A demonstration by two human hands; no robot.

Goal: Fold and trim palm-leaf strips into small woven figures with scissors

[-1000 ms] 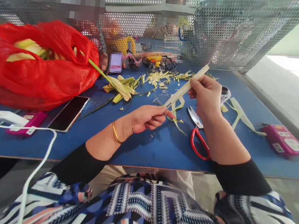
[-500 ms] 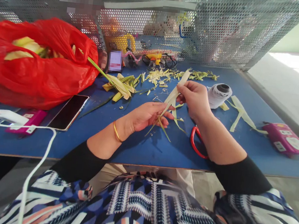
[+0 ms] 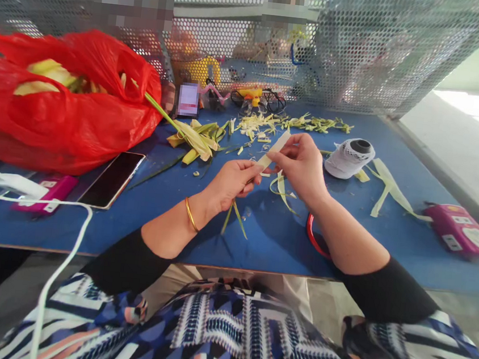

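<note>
Both of my hands pinch one pale palm-leaf strip (image 3: pixel 273 147) above the blue table (image 3: pixel 267 239). My left hand (image 3: pixel 233 181), with a gold bangle on its wrist, grips the strip's lower part, and thin green ends hang below its fingers. My right hand (image 3: pixel 303 166) holds the strip just above, and the pale tip sticks up past the fingers. Red-handled scissors (image 3: pixel 312 238) lie on the table under my right forearm, mostly hidden by it.
A red plastic bag (image 3: pixel 63 104) of leaves fills the left. A phone (image 3: pixel 111 179), a pink case (image 3: pixel 52 191) and a white cable (image 3: pixel 58 274) lie nearby. Leaf scraps (image 3: pixel 266 126), a white thread spool (image 3: pixel 348 157) and a pink box (image 3: pixel 463 231) lie about. Perforated metal screens (image 3: pixel 364 50) close the back.
My hands have come closer together and lower. The right hand slid down the strip toward the left, so less strip shows above it, and green ends now hang below the left hand.
</note>
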